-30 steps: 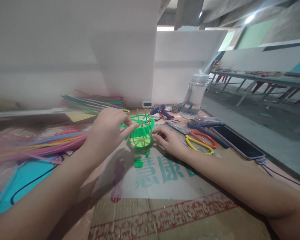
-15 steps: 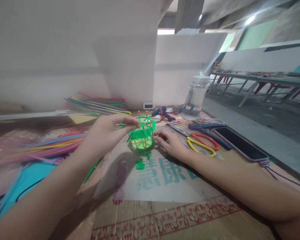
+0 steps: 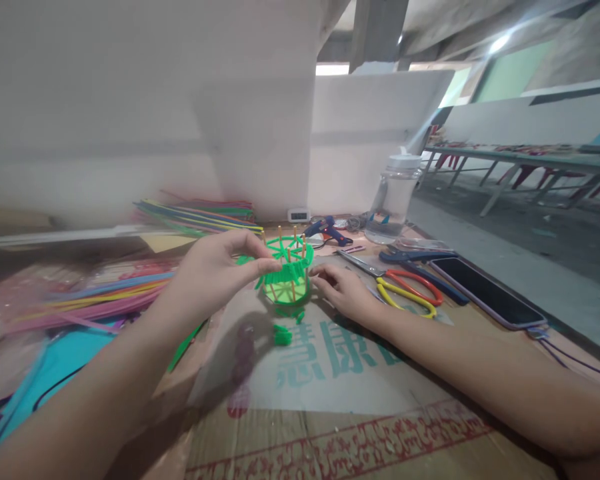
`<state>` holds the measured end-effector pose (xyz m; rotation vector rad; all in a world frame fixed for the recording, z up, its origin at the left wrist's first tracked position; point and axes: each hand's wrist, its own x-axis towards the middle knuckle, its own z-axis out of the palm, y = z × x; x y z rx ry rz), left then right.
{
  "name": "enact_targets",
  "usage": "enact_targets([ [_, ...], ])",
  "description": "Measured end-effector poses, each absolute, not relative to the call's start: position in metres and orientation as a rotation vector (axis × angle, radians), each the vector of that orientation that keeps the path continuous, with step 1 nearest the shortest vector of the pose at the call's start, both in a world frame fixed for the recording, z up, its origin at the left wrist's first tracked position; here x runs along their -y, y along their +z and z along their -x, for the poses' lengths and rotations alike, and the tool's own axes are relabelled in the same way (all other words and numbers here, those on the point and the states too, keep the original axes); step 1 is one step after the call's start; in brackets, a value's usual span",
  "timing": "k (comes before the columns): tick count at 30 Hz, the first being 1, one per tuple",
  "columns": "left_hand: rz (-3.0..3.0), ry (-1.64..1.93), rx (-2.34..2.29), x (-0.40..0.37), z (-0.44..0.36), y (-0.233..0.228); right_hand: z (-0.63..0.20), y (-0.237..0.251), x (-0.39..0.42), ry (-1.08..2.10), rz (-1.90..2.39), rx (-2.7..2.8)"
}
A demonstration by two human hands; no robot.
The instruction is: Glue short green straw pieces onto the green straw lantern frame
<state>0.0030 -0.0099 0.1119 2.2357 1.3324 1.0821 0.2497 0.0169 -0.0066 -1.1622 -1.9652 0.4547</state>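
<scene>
Cardboard-covered table [image 3: 360, 427], white partition behind, left hand [image 3: 215, 273] pinching green straw basket [image 3: 287, 273], right hand [image 3: 343, 290] loosely curled beside it, scissors [image 3: 405, 283] near right edge.

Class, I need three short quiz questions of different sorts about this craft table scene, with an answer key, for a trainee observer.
1. True or false: the left hand pinches a green strip at the rim of the green straw basket.
2. Multiple choice: what lies just right of the right hand? A) scissors B) a hammer C) a ruler
3. Fill in: the dark flat device near the table's right edge is a ____.

Key: 1 true; 2 A; 3 smartphone
</scene>
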Motion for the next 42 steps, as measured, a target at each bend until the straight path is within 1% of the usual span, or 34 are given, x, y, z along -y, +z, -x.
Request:
enact_targets([
  [6,-2.499,1.061,-1.323,0.01,-0.003,0.113,-0.251,-0.005,-0.018,0.468,1.168,1.959],
  [12,-2.908,0.991,-1.35,-0.004,-0.004,0.099,-0.251,-0.006,-0.018,0.451,1.082,1.987],
  [21,-3.019,0.931,-1.386,-0.006,-0.01,0.09,-0.248,0.008,-0.009,0.528,1.147,1.849],
  [28,-3.2,0.729,-1.332,-0.007,-0.008,0.081,-0.245,0.005,-0.008,0.609,1.146,2.079],
  [31,-3.247,0.704,-1.318,-0.009,-0.006,0.078,-0.248,0.017,-0.008,0.537,1.071,2.136],
  [35,-3.233,0.714,-1.325,-0.013,-0.003,0.077,-0.263,0.045,-0.013,0.445,1.094,2.031],
  [39,-3.215,0.719,-1.306,-0.014,-0.002,0.077,-0.27,0.059,-0.007,0.553,0.977,2.307],
  [42,-3.219,0.682,-1.308,-0.012,-0.003,0.079,-0.261,0.051,0.005,0.363,0.887,2.526],
])
